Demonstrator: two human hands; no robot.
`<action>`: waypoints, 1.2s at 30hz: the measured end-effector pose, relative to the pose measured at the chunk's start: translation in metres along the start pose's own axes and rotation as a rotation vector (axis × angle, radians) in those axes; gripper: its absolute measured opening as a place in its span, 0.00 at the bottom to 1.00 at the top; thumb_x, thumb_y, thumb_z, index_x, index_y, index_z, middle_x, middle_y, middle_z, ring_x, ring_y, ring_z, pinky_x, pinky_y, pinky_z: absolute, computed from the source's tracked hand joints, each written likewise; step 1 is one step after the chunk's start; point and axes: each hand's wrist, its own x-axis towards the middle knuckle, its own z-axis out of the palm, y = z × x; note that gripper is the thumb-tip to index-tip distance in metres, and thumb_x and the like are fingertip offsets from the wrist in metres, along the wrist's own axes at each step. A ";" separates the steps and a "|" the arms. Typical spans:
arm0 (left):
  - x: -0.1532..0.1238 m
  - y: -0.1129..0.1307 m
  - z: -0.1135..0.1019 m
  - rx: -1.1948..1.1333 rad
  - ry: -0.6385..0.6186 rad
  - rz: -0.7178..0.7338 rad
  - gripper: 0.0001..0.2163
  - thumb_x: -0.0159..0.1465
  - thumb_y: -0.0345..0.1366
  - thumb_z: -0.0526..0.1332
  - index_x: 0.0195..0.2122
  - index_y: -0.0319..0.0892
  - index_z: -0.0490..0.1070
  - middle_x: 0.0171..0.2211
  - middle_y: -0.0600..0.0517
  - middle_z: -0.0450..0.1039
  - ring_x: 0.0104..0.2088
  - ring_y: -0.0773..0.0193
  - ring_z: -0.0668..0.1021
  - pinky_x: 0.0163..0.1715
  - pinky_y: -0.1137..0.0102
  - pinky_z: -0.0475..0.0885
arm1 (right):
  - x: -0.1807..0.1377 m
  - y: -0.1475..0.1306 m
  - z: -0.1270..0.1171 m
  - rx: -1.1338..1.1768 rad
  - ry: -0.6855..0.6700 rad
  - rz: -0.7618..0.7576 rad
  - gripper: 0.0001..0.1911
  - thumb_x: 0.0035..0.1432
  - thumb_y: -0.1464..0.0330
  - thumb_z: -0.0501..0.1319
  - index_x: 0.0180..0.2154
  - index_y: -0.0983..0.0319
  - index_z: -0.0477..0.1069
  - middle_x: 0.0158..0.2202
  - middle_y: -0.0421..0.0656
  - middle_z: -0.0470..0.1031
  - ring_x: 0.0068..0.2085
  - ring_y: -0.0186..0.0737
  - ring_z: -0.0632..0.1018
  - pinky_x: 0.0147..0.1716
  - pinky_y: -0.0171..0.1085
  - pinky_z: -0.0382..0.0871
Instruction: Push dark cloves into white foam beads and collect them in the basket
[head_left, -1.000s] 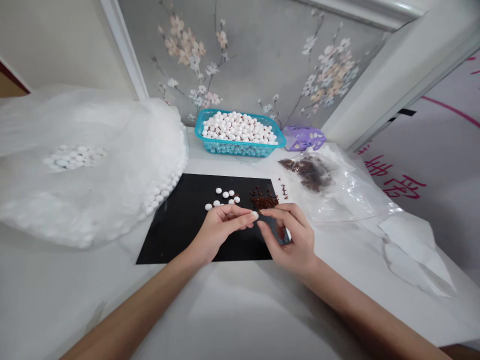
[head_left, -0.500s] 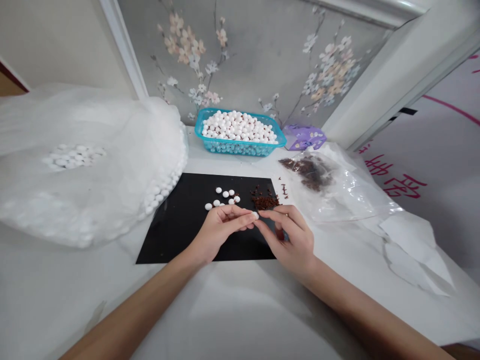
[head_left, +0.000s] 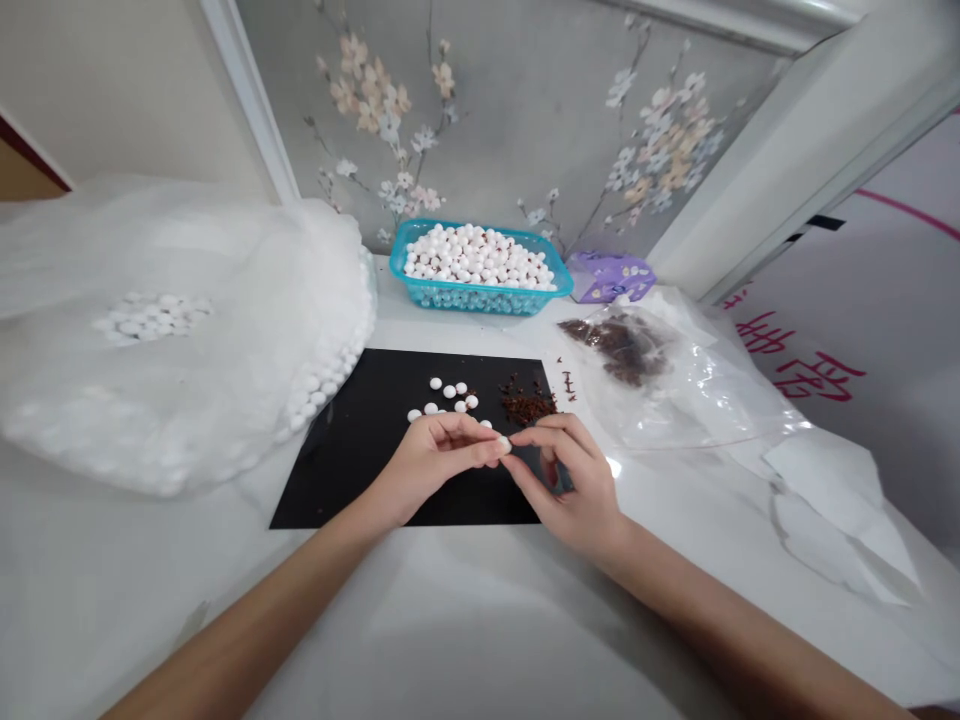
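Note:
My left hand [head_left: 439, 458] is closed in a pinch on a small white ball [head_left: 505, 443] above the black mat [head_left: 337, 470]. My right hand [head_left: 576, 482] meets it from the right, with thumb and index fingertips pressed together at the ball's side. Whatever lies between those right fingertips is too small to make out. Several loose white balls [head_left: 450, 391] lie on the mat just beyond my left hand. A heap of small dark red-brown pieces [head_left: 529, 408] sits at the mat's right side, beyond my right fingers.
A blue basket [head_left: 487, 301] full of white balls with brown bits stands by the wall. At left bulges a large translucent bag [head_left: 247, 400] of white balls. On the right lie a clear bag [head_left: 697, 400] of brown pieces, a purple packet [head_left: 611, 277] and white paper [head_left: 832, 500].
Both hands have shifted slightly left and down. The right fingertips have closed in and now touch the ball. One more white ball shows behind my left fingers.

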 end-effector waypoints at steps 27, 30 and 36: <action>0.011 0.019 -0.039 1.297 0.036 0.220 0.43 0.48 0.55 0.64 0.62 0.45 0.48 0.61 0.44 0.53 0.60 0.48 0.57 0.57 0.57 0.54 | -0.025 0.035 -0.012 0.516 -0.100 0.673 0.13 0.54 0.59 0.58 0.26 0.61 0.66 0.25 0.38 0.63 0.26 0.32 0.66 0.24 0.30 0.58; 0.019 0.016 -0.031 1.343 0.048 0.228 0.44 0.45 0.55 0.65 0.60 0.44 0.51 0.59 0.43 0.57 0.59 0.48 0.58 0.57 0.56 0.53 | -0.028 0.036 -0.010 0.517 -0.071 0.688 0.14 0.52 0.57 0.59 0.25 0.61 0.67 0.24 0.38 0.63 0.25 0.32 0.65 0.22 0.30 0.57; 0.016 0.019 -0.027 1.311 0.126 0.264 0.35 0.48 0.48 0.66 0.55 0.44 0.56 0.50 0.45 0.65 0.51 0.52 0.67 0.52 0.57 0.59 | -0.027 0.037 -0.008 0.504 -0.068 0.679 0.15 0.51 0.56 0.60 0.24 0.61 0.68 0.22 0.37 0.62 0.22 0.32 0.61 0.21 0.31 0.56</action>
